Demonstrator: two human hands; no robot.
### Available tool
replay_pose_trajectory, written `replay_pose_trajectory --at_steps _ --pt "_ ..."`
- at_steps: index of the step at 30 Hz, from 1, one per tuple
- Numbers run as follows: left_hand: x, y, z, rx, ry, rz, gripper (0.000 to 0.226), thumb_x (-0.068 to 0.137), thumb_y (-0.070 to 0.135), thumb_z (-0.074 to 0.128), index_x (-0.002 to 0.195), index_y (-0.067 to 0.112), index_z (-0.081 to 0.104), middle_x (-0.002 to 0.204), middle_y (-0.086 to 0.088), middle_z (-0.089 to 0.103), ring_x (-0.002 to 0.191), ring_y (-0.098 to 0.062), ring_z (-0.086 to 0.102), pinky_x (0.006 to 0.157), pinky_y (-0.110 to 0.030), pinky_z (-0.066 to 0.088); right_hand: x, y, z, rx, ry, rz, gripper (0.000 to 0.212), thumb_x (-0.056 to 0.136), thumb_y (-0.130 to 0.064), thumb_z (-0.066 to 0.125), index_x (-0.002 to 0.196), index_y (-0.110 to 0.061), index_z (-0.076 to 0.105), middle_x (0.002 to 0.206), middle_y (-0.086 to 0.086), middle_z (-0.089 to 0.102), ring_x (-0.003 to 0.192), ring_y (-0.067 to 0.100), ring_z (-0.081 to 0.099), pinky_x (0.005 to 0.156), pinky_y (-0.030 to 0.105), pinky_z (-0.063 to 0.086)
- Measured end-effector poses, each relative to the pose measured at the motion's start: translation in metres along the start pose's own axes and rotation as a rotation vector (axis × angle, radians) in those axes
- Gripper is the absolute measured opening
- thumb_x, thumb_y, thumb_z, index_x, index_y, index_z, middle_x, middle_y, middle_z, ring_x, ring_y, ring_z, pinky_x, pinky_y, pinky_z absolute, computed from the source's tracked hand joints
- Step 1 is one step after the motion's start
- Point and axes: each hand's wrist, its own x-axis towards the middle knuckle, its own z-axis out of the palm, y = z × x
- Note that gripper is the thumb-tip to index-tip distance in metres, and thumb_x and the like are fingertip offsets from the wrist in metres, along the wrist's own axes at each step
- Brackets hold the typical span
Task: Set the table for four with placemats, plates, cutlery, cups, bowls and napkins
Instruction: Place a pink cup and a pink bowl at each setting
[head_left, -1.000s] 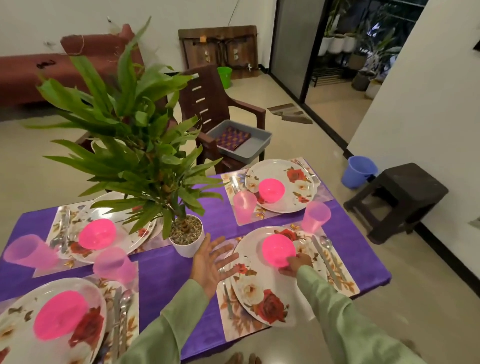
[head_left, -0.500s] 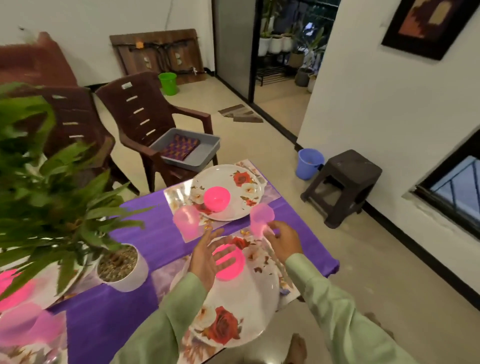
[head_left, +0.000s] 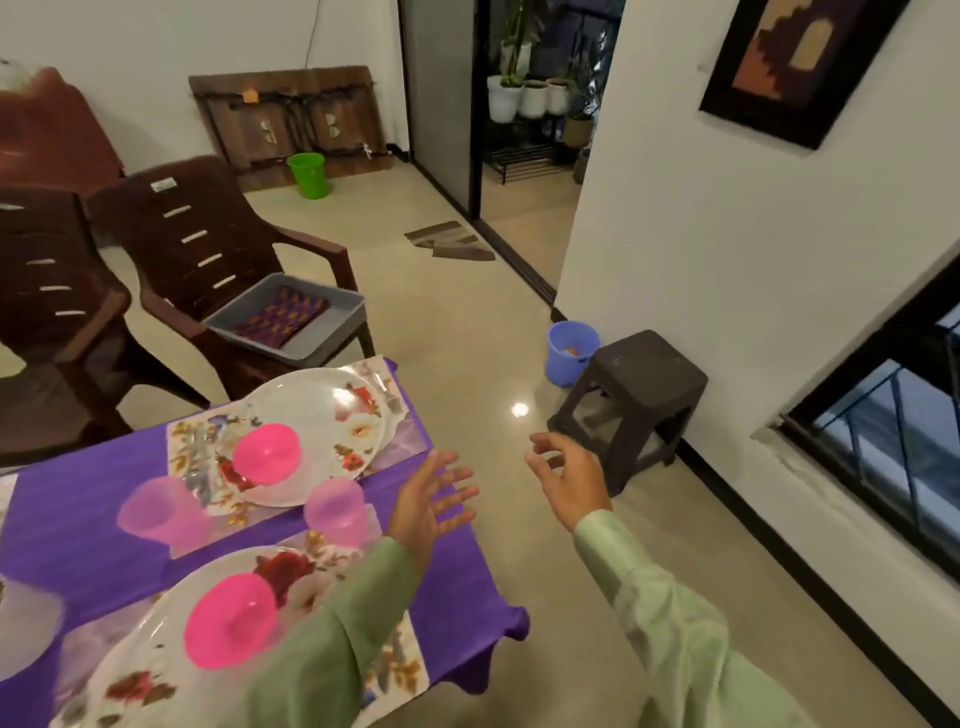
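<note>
On the seat of a brown plastic chair (head_left: 208, 244) behind the table stands a grey tray (head_left: 337, 338), and in it lies a folded cloth (head_left: 283, 317) with a purple and orange pattern, flat on the bottom. On the floor near the wall a blue bucket (head_left: 561, 364) stands just beside a dark stool (head_left: 634, 395); something small and orange is inside the bucket, but I cannot tell what it is. A green bucket (head_left: 309, 174) stands further back by the wall. The table has a purple tablecloth (head_left: 78, 519). On the far placemat (head_left: 197, 441) lies a flowered far plate (head_left: 322, 405), and a far pink bowl (head_left: 266, 453) sits on its near part. On the near placemat (head_left: 395, 670) lies the near plate (head_left: 150, 629) with a near pink bowl (head_left: 231, 621) on it. Two pale pink cups stand between the two plates, the left cup (head_left: 161, 512) and the right cup (head_left: 337, 512); they are blurred. The left hand (head_left: 426, 506) is raised over the right edge of the table, near the right cup but apart from it, with straight fingers spread wide and nothing in it. The right hand (head_left: 566, 480) is over the floor, past the table edge, its fingers loosely curled with the thumb near the forefinger, and it holds nothing. Both arms wear light green sleeves.
</note>
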Motion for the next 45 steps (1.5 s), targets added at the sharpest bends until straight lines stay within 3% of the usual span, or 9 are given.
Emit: replay_pose_trajectory --at_steps 3,16,22,36,40,45 --pt "0.023 -0.007 0.037 0.008 0.003 0.003 0.046 0.097 0.045 0.048 0.127 0.013 0.060 0.123 -0.013 0.067 0.105 -0.031 0.066 0.089 -0.046 0.052 0.023 0.019 -0.030 -0.008 -0.018 0.004 0.021 0.089 -0.026 0.067 0.111 -0.026 0.068 0.095 -0.008 0.067 0.083 0.012 0.063 0.077 0.024 0.050" --pt "0.141 -0.003 0.127 -0.092 0.117 0.079 0.045 0.096 0.047 0.051 0.126 0.015 0.060 0.120 -0.011 0.069 0.110 -0.032 0.066 0.096 -0.050 0.050 0.167 0.067 -0.071 -0.046 -0.197 -0.049 0.023 0.090 -0.028 0.066 0.113 -0.027 0.066 0.094 -0.009 0.067 0.082 0.010 0.058 0.083 0.030 0.050" --pt "0.201 0.016 0.156 -0.166 0.227 0.104 0.042 0.096 0.046 0.051 0.125 0.016 0.060 0.120 -0.010 0.069 0.107 -0.031 0.067 0.089 -0.046 0.053 0.250 0.060 -0.073 -0.091 -0.387 -0.108 0.027 0.091 -0.028 0.065 0.118 -0.023 0.065 0.100 -0.006 0.066 0.079 0.014 0.061 0.078 0.029 0.052" --pt "0.310 0.108 0.153 -0.214 0.499 0.261 0.038 0.097 0.044 0.053 0.123 0.017 0.062 0.120 -0.009 0.068 0.108 -0.030 0.067 0.092 -0.048 0.054 0.440 0.019 0.003 -0.066 -0.635 -0.263 0.028 0.091 -0.026 0.065 0.119 -0.021 0.065 0.101 -0.003 0.066 0.074 0.010 0.059 0.075 0.025 0.049" --pt "0.358 0.146 0.148 -0.247 0.585 0.290 0.037 0.098 0.038 0.053 0.126 0.015 0.060 0.122 -0.011 0.066 0.113 -0.034 0.063 0.092 -0.048 0.051 0.507 0.006 0.037 -0.052 -0.707 -0.306 0.028 0.091 -0.025 0.065 0.118 -0.020 0.065 0.100 -0.003 0.066 0.075 0.011 0.060 0.077 0.028 0.051" --pt "0.412 0.196 0.136 -0.253 0.695 0.324 0.035 0.094 0.039 0.059 0.123 0.019 0.061 0.118 -0.009 0.068 0.106 -0.030 0.066 0.088 -0.045 0.053 0.587 -0.025 0.078 -0.057 -0.817 -0.342 0.025 0.092 -0.024 0.064 0.117 -0.023 0.064 0.099 -0.004 0.065 0.083 0.016 0.063 0.084 0.033 0.053"
